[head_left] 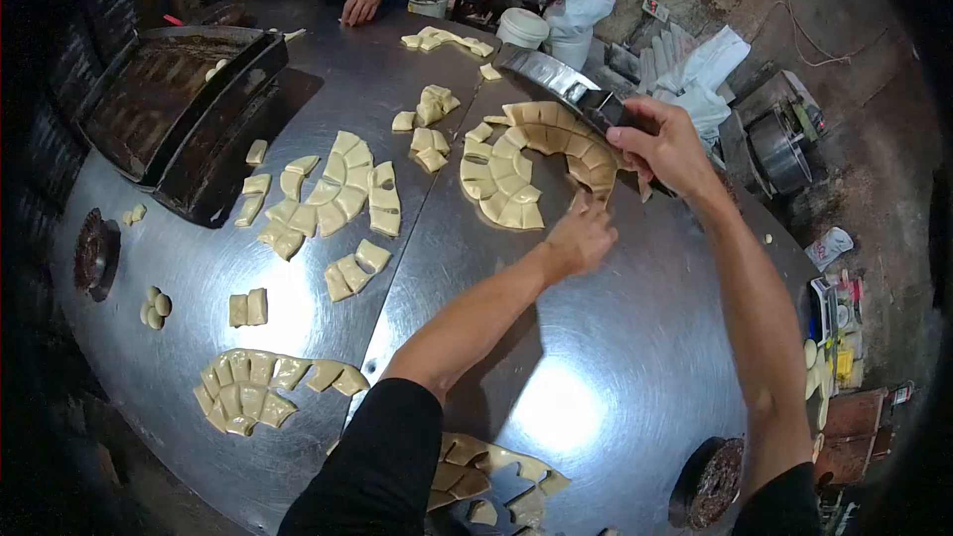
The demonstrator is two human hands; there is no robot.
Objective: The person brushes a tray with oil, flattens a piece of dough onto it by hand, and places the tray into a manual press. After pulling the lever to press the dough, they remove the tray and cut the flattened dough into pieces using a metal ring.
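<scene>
My right hand [667,147] grips the dark end of a curved, shiny metal piece [549,76], thumb on top, holding it over the table. Below it, an arc of scored, pale dough pieces [561,131] curves down to the fingers of my left hand [583,233]. Those fingers are bent together at the arc's lower end. Left of this arc, more cut dough [499,179] lies on the metal tabletop [635,337], its segments still side by side. The underside of the metal piece is hidden.
Cut dough [333,194] and smaller dough pieces [430,104] are spread across the table. A dark tray [213,114] stands at the far left. Another person's hand [364,2] rests at the far edge. Round dark objects [717,484] sit near the edges; a white bucket [523,28] stands beyond.
</scene>
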